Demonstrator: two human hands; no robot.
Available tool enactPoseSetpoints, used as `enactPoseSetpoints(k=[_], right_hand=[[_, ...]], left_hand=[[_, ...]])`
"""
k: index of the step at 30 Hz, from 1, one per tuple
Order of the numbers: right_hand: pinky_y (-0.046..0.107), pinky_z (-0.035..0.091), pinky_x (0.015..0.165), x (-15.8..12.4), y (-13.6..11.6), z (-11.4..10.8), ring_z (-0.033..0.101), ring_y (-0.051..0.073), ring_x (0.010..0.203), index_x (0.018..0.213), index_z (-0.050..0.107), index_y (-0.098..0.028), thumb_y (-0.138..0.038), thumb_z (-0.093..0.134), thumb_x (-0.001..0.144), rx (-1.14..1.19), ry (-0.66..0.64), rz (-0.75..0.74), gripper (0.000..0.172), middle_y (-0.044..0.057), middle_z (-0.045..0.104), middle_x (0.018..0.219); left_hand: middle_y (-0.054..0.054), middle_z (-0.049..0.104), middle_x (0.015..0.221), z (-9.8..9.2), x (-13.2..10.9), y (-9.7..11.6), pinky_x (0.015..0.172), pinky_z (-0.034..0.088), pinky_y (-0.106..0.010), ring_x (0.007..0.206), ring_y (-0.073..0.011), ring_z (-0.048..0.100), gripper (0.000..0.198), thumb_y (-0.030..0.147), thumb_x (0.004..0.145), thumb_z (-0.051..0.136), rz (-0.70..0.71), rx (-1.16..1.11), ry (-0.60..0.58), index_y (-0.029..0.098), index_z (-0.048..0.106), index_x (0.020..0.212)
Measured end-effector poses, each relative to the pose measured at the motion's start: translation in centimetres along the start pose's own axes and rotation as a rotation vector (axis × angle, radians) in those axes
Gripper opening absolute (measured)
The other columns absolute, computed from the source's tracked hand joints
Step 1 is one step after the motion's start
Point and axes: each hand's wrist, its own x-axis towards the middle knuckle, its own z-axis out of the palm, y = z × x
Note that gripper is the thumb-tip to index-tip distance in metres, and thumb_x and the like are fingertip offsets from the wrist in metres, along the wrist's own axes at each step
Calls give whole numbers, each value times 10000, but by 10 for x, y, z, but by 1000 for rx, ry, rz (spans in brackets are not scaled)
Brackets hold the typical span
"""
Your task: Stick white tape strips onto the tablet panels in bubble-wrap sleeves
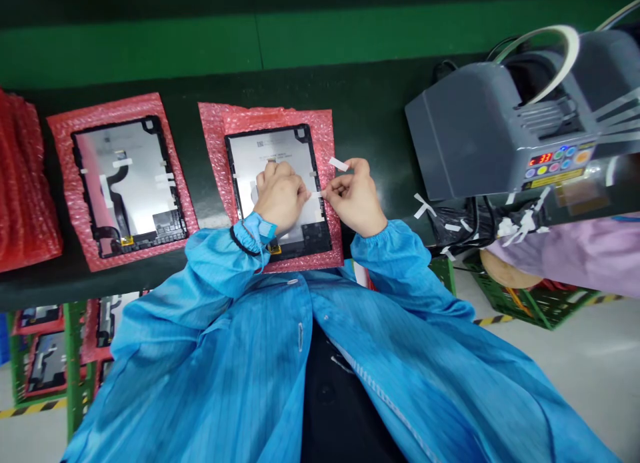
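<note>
In front of me a tablet-like screen panel (295, 143) with a black frame lies back side up on red bubble wrap (326, 126). My left hand (281, 195) is over the panel, its thumb and index finger pinched at one end of a short strip of white tape (317, 194). At the strip's other end, by the panel's right edge, my right hand (356, 198) pinches with thumb and finger. A second piece of white tape (339, 164) sticks to a raised finger of that hand. Part of the panel is hidden under my left hand.
To the left lies a second panel (135, 176) on bubble wrap, beside a stack of red bubble-wrap bags (25, 183). A grey tape dispenser (480, 130) stands at right, with tape scraps (520, 226) before it. Another person's sleeve (575, 253) reaches in from the right. Green crates (540, 303) stand below.
</note>
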Motion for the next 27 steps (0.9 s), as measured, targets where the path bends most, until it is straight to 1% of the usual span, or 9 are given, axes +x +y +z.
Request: enactPoseSetpoints(k=[3,7,11,14,16,19,23,25,27], right_hand=[[265,500,596,0,2,-1,573,103,606,964,511,-249,-103,743,657,-51,-17,-28,412,-56,590,788],[268,505,628,-1,4,0,583,119,600,1031,466,-252,-201,731,697,-164,-92,-44,430,-92,572,672],[312,506,747,3,8,-3,576,140,709,992,467,-252,-208,819,636,-217,-29,-90,503,-77,547,711],[301,488,776,8,12,-13,545,139,757,974,478,-260,-291,907,578,-184,0,-81,584,-74,522,755],[279,467,746,9,10,-21,528,129,742,962,497,-256,-409,880,651,-119,-41,-62,518,-67,505,756],[280,441,735,6,0,-28,516,130,742,910,549,-229,-591,709,823,-81,-157,-119,405,-35,510,765],[311,441,781,0,-18,-26,535,156,793,876,593,-208,-683,556,911,-178,-347,-214,477,0,555,795],[329,451,814,-1,-23,-24,558,172,824,876,599,-207,-708,521,921,-216,-397,-244,509,14,587,818],[345,459,835,-1,-24,-24,578,186,842,868,607,-208,-738,484,923,-247,-410,-262,546,25,610,825]], left_hand=[[-104,613,998,-1,0,1,964,433,-534,1149,-350,494,218,341,902,680,-1,-5,-5,199,691,736],[-104,615,990,-2,0,5,959,432,-537,1144,-353,496,203,311,885,689,-2,20,-16,198,682,716],[-113,620,1015,-1,-3,8,972,429,-545,1155,-366,501,175,293,863,707,1,64,9,189,669,727],[-119,619,1050,-3,-5,6,983,423,-551,1167,-376,504,126,293,858,713,-5,71,51,184,668,813],[-110,623,1065,-7,-3,3,991,420,-544,1160,-364,513,110,297,878,694,-26,43,78,192,669,900],[-82,635,1038,-17,3,0,1018,411,-519,1108,-315,545,134,329,947,617,-17,-32,94,209,666,978],[-51,644,979,-26,13,2,1059,391,-472,1062,-263,568,238,407,1005,549,81,-103,38,206,669,961],[-45,649,962,-27,15,4,1049,396,-447,1068,-255,567,256,416,1008,553,110,-112,5,200,665,927],[-44,654,948,-27,15,5,1025,404,-427,1071,-252,566,235,380,1000,568,116,-113,-29,192,658,892]])
